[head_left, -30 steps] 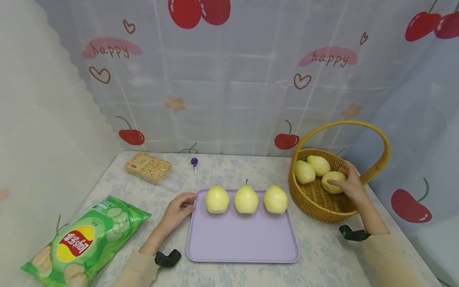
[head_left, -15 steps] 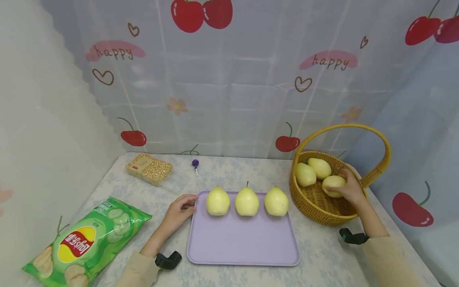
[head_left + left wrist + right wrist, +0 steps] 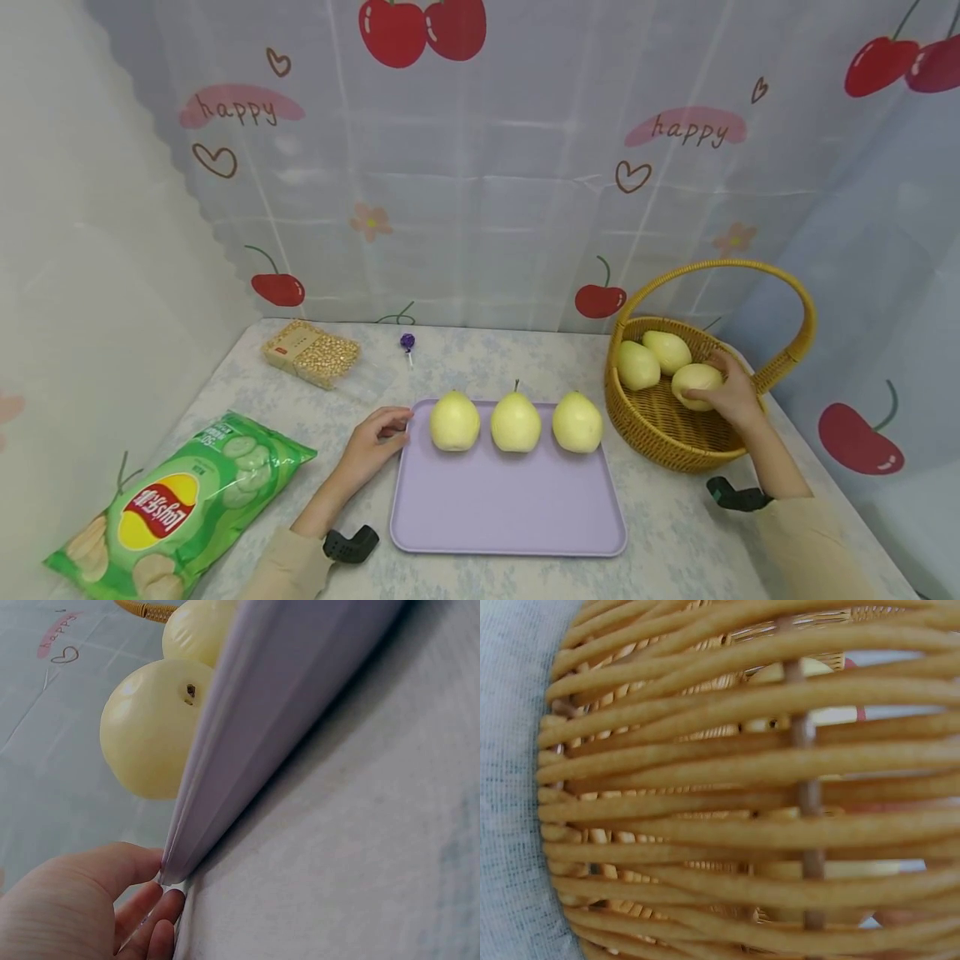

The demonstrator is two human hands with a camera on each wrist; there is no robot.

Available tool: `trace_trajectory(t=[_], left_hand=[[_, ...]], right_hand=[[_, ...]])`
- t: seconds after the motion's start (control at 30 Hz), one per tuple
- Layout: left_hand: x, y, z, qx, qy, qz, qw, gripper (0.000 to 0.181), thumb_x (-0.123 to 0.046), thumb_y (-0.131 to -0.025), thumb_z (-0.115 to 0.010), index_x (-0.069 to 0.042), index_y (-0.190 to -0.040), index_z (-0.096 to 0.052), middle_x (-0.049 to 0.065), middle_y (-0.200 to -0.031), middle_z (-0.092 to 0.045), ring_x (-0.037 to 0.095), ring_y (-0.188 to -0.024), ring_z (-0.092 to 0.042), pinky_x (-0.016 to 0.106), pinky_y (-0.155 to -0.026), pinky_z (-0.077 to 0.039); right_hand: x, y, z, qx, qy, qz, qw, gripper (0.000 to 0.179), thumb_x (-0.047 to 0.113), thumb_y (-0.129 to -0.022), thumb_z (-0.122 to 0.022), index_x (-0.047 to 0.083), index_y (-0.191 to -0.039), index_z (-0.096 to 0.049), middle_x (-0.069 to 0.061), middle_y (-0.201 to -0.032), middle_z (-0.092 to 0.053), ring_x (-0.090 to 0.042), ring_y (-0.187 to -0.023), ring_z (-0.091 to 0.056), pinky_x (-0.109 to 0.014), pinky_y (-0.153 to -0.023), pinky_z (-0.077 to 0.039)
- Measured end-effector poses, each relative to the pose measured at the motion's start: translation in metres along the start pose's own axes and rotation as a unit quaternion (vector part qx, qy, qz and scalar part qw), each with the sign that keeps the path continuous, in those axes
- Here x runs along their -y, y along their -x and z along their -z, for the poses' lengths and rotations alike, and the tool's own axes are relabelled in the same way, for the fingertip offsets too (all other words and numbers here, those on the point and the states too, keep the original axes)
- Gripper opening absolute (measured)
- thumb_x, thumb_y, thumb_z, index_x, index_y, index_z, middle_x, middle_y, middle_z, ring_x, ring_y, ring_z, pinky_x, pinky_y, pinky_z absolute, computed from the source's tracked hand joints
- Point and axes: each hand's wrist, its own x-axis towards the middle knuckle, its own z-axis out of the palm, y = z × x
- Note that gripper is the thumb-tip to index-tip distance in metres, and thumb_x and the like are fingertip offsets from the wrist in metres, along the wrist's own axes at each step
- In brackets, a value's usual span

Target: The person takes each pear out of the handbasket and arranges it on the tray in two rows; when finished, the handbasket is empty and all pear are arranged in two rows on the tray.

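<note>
In the head view my right hand (image 3: 735, 396) reaches into the yellow wicker basket (image 3: 652, 440) and grips a pale yellow pear (image 3: 693, 386), thumb and fingers around it. Two more pears (image 3: 664, 352) lie beside it in the basket. The right wrist view is filled by the basket's weave (image 3: 705, 769), which largely hides that hand. At the lilac tray (image 3: 510, 508), my left hand (image 3: 371, 442) touches the upper left corner with relaxed fingers; in the left wrist view the thumb (image 3: 139, 864) meets the rim. Three pears (image 3: 515, 422) stand in a row along the tray's far side.
A green chip bag (image 3: 187, 504) lies at the left. Behind it are a packet of yellow kernels (image 3: 315, 354) and a purple-wrapped lollipop (image 3: 407, 343). The basket's tall handle (image 3: 720, 265) arches over its opening. A printed curtain (image 3: 480, 208) backs the table.
The head view has shifted slightly. My right hand stays on the pear in the basket, and my left hand stays at the tray's corner, both nearly still.
</note>
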Motion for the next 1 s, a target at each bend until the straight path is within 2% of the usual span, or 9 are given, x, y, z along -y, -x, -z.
trace_trajectory(t=[0.13, 0.27, 0.37, 0.47, 0.57, 0.7, 0.83, 0.93, 1.0], left_hand=[[0.001, 0.001, -0.001, 0.000, -0.002, 0.004, 1.0000, 0.033, -0.007, -0.087, -0.067, -0.007, -0.119, -0.065, 0.008, -0.119, -0.064, 0.021, -0.101, -0.061, 0.024, -0.086, -0.049], [0.001, 0.001, -0.002, 0.001, -0.003, 0.004, 1.0000, 0.033, -0.008, -0.087, -0.067, -0.008, -0.119, -0.065, 0.007, -0.120, -0.064, 0.020, -0.101, -0.061, 0.024, -0.086, -0.049], [0.002, 0.001, -0.002, 0.004, -0.005, -0.001, 1.0000, 0.033, -0.008, -0.087, -0.067, -0.008, -0.120, -0.065, 0.008, -0.120, -0.064, 0.020, -0.101, -0.061, 0.024, -0.086, -0.049], [0.002, 0.000, -0.001, 0.004, -0.005, -0.007, 0.9999, 0.033, -0.007, -0.087, -0.067, -0.007, -0.120, -0.065, 0.009, -0.120, -0.064, 0.021, -0.100, -0.061, 0.024, -0.085, -0.049], [0.001, -0.002, 0.000, 0.004, -0.007, -0.014, 0.9999, 0.033, -0.007, -0.087, -0.067, -0.006, -0.120, -0.064, 0.009, -0.121, -0.063, 0.022, -0.101, -0.061, 0.024, -0.085, -0.049], [-0.001, -0.004, 0.002, 0.002, -0.008, -0.015, 0.9998, 0.034, -0.007, -0.087, -0.067, -0.006, -0.120, -0.064, 0.009, -0.123, -0.062, 0.023, -0.101, -0.061, 0.025, -0.086, -0.050], [-0.001, -0.004, 0.004, 0.000, -0.011, -0.012, 0.9999, 0.033, -0.008, -0.087, -0.066, -0.007, -0.120, -0.064, 0.009, -0.123, -0.063, 0.022, -0.101, -0.061, 0.025, -0.086, -0.050], [0.000, -0.003, 0.002, 0.003, -0.009, -0.011, 0.9999, 0.033, -0.008, -0.088, -0.066, -0.006, -0.121, -0.064, 0.009, -0.122, -0.063, 0.021, -0.101, -0.061, 0.024, -0.086, -0.049], [0.001, -0.002, 0.001, 0.004, -0.005, -0.008, 0.9999, 0.033, -0.008, -0.087, -0.066, -0.007, -0.121, -0.064, 0.009, -0.121, -0.063, 0.021, -0.101, -0.061, 0.024, -0.086, -0.049]], right_hand=[[-0.001, 0.001, 0.000, -0.026, -0.010, 0.001, 0.9996, 0.096, 0.014, -0.082, -0.074, -0.005, -0.150, -0.009, -0.036, -0.145, -0.028, -0.049, -0.130, -0.029, -0.047, -0.098, -0.034], [0.000, 0.004, 0.001, -0.040, -0.025, 0.001, 0.9989, 0.092, 0.019, -0.085, -0.071, 0.000, -0.152, -0.010, -0.032, -0.147, -0.029, -0.043, -0.129, -0.032, -0.021, -0.088, -0.034], [0.006, 0.009, 0.001, -0.049, -0.038, 0.000, 0.9981, 0.089, 0.020, -0.087, -0.069, 0.004, -0.152, -0.011, -0.029, -0.149, -0.029, -0.040, -0.128, -0.033, -0.010, -0.080, -0.033], [0.018, 0.017, 0.000, -0.049, -0.038, 0.008, 0.9980, 0.087, 0.023, -0.087, -0.069, 0.005, -0.152, -0.013, -0.025, -0.149, -0.031, -0.033, -0.126, -0.036, -0.007, -0.077, -0.034], [0.037, 0.026, -0.002, -0.040, -0.047, 0.026, 0.9977, 0.086, 0.024, -0.086, -0.071, 0.008, -0.152, -0.018, -0.018, -0.148, -0.035, -0.012, -0.118, -0.043, -0.006, -0.077, -0.036], [0.071, 0.040, -0.011, -0.014, -0.091, 0.064, 0.9937, 0.081, 0.016, -0.085, -0.072, 0.013, -0.150, -0.024, -0.003, -0.140, -0.043, 0.009, -0.107, -0.040, -0.005, -0.078, -0.040], [0.103, 0.053, -0.030, 0.019, -0.119, 0.115, 0.9859, 0.081, 0.006, -0.082, -0.073, 0.016, -0.148, -0.028, 0.015, -0.132, -0.045, 0.007, -0.107, -0.043, -0.008, -0.080, -0.043], [0.121, 0.063, -0.051, 0.046, -0.128, 0.151, 0.9791, 0.081, 0.003, -0.078, -0.075, 0.014, -0.146, -0.033, 0.012, -0.133, -0.049, 0.007, -0.111, -0.046, -0.010, -0.084, -0.042], [0.132, 0.071, -0.066, 0.072, -0.140, 0.173, 0.9723, 0.081, 0.001, -0.076, -0.076, 0.009, -0.144, -0.035, 0.000, -0.136, -0.051, 0.008, -0.113, -0.047, -0.012, -0.087, -0.041]])
